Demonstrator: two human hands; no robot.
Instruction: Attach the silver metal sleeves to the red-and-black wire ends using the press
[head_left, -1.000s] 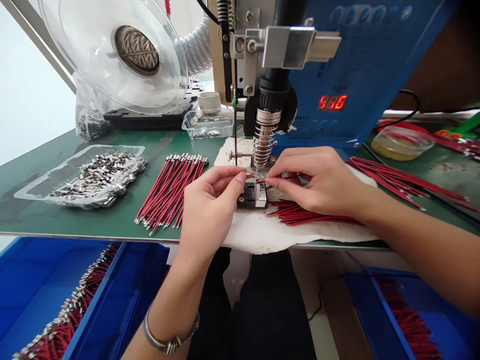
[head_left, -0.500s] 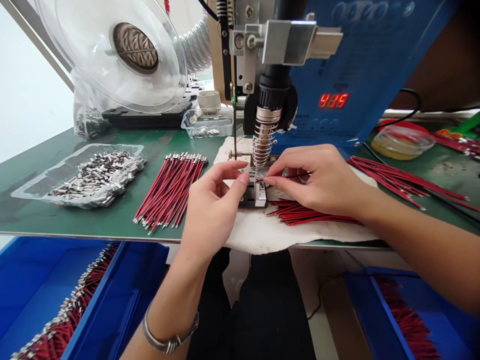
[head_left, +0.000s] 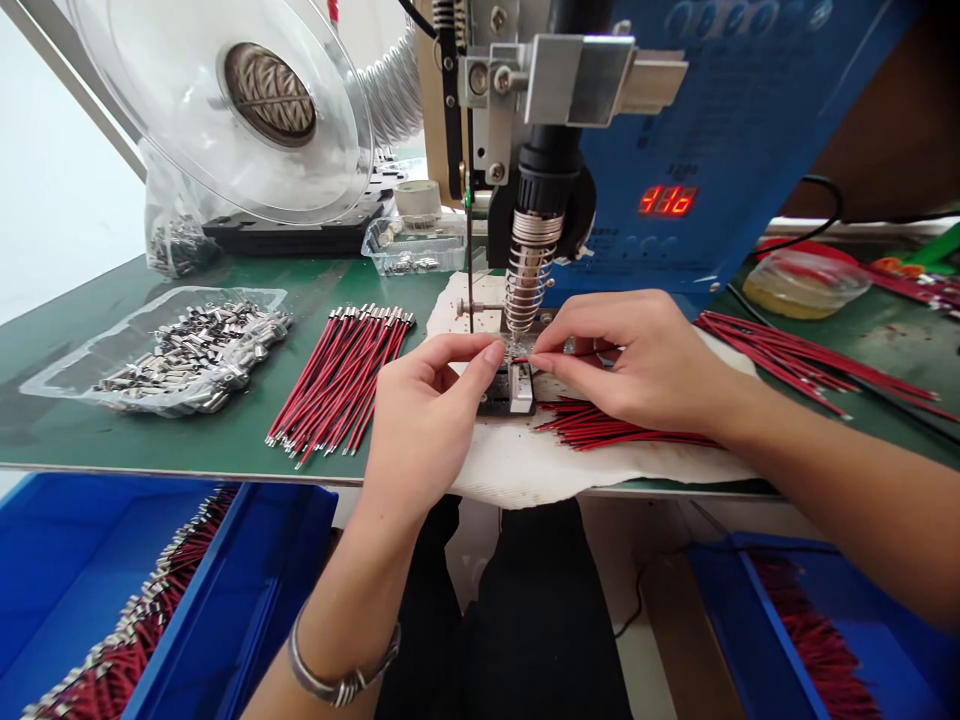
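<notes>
My right hand (head_left: 637, 350) pinches a thin red-and-black wire (head_left: 577, 356) between thumb and forefinger, its tip at a small metal fixture (head_left: 520, 388). From the left, my left hand (head_left: 435, 410) reaches the same fixture with thumb and index fingertip pressed together. Whatever lies between those fingertips is too small to make out. Right above the fixture stands a soldering iron (head_left: 531, 265) with a spring round its shaft, its tip close to both hands. Below my right hand, a bundle of red and black wires (head_left: 622, 428) rests on a white cloth (head_left: 517, 480).
To the left lie wires with metal connectors (head_left: 341, 380) and a clear tray (head_left: 45, 380) of metal parts. A blue machine (head_left: 660, 130) with red digits stands behind. Blue bins (head_left: 277, 580) with wires sit below the table edge. More wires (head_left: 810, 365) lie right.
My left thumb and index finger have closed together at the fixture; they were apart before. My right hand stays almost still with the wire. The red digits on the machine have changed.
</notes>
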